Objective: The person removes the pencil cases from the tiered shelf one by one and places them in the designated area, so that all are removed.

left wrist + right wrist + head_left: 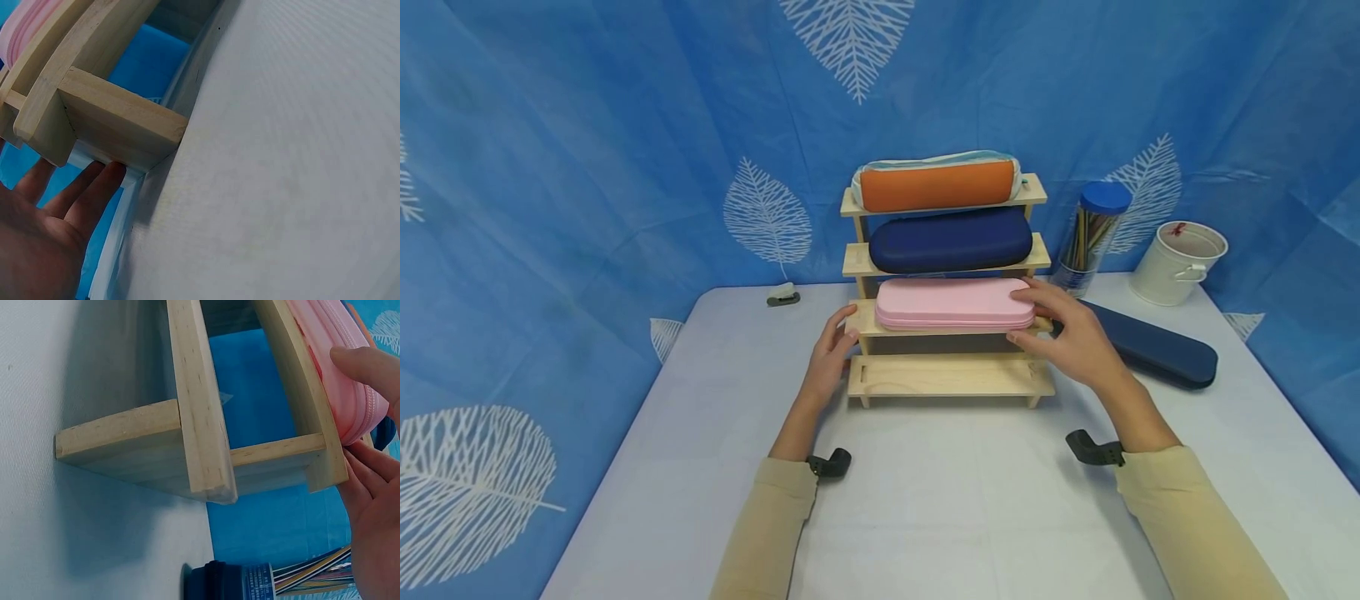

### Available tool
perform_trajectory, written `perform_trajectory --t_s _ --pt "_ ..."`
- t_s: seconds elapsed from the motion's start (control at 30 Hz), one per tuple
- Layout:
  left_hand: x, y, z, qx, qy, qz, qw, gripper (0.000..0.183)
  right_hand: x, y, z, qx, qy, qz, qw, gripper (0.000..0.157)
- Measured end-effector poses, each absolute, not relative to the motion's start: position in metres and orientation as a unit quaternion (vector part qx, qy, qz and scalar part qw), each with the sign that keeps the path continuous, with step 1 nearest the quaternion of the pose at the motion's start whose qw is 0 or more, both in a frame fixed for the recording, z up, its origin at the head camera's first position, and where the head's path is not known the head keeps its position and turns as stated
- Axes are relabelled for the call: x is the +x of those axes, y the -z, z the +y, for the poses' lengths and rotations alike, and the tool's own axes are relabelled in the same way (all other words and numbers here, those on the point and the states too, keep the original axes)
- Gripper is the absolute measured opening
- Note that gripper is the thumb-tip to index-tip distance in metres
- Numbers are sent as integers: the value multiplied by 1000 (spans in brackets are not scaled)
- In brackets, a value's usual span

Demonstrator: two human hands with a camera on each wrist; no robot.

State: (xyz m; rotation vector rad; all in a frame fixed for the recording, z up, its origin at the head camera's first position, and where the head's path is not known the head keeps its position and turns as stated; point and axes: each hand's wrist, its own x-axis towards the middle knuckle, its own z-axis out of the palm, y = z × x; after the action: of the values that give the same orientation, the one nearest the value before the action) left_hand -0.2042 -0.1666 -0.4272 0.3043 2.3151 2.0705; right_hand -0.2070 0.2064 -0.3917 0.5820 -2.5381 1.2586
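Note:
A pink zippered pencil case (955,302) lies on the second tier from the bottom of a stepped wooden stand (951,377). My right hand (1071,333) holds its right end, and in the right wrist view the thumb (365,369) lies against the case near the zipper. At the stand's left end, my left hand (829,358) touches the side; its fingers (94,194) look fairly straight in the left wrist view. A navy pencil case (951,242) sits one tier above the pink one, and an orange case with pale blue trim (936,185) occupies the top tier.
Right of the stand, a dark blue case (1157,346) lies on the white table (955,500). Behind it stand a clear jar of pencils with a blue lid (1086,237) and a white pot (1176,262). A small stapler-like object (783,293) lies back left, before a blue curtain (625,150).

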Motion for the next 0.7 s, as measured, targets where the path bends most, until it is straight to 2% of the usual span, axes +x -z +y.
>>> perform_trajectory --t_s 0.3,0.53,0.7 --pt "-203 427 -168 100 -666 739 12 46 -207 393 206 209 -445 -858 147 52" --pt "-204 427 -167 96 -666 740 12 46 -204 394 209 186 -495 -839 127 51" --pt "-204 426 -167 91 -664 742 16 46 -194 380 205 178 -502 -837 127 50"
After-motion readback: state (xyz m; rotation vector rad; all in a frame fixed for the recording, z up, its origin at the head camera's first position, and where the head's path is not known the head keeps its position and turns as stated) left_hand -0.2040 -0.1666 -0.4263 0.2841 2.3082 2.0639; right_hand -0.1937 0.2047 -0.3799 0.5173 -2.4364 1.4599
